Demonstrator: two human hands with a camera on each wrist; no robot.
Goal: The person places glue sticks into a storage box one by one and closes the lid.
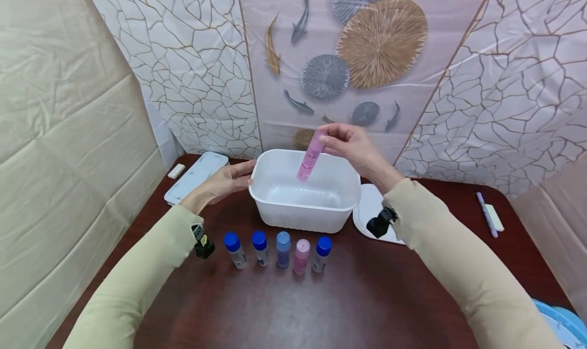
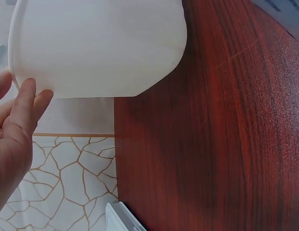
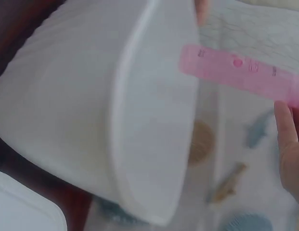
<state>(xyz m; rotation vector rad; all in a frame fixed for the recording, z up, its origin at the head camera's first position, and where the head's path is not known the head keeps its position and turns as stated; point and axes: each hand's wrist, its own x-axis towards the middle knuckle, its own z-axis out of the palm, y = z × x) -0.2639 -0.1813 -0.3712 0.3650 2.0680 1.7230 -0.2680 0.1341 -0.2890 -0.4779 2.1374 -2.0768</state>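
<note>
Pink plastic shows in the right hand (image 1: 355, 148): a slim pink bottle (image 1: 310, 156) pinched at its upper end between thumb and fingertips, held over the white plastic tub (image 1: 275, 206). The bottle's long axis runs nearly upright, tilted so its lower end leans toward the person's left and points down into the tub, clear of the floor of the tub. In the right wrist view the pink bottle (image 3: 240, 76) lies across the frame above the tub's rim (image 3: 127, 144), with a fingertip (image 3: 286, 126) against its side.

The left hand (image 1: 224, 183) has its fingers straight and relaxed, the fingertips resting on the outer left wall of the tub near the rim; the left wrist view shows the fingers (image 2: 24, 108) laid against the white wall (image 2: 101, 48).

The tub stands on the dark red-brown worktop (image 1: 321, 308), and nothing can be seen lying inside it. In front of it stands a row of five small bottles: three with blue caps (image 1: 232, 241), one light blue bottle (image 1: 283, 248) and one pink bottle with a pink cap (image 1: 301, 256). A white lid (image 1: 367, 209) lies just right of the tub.
</note>
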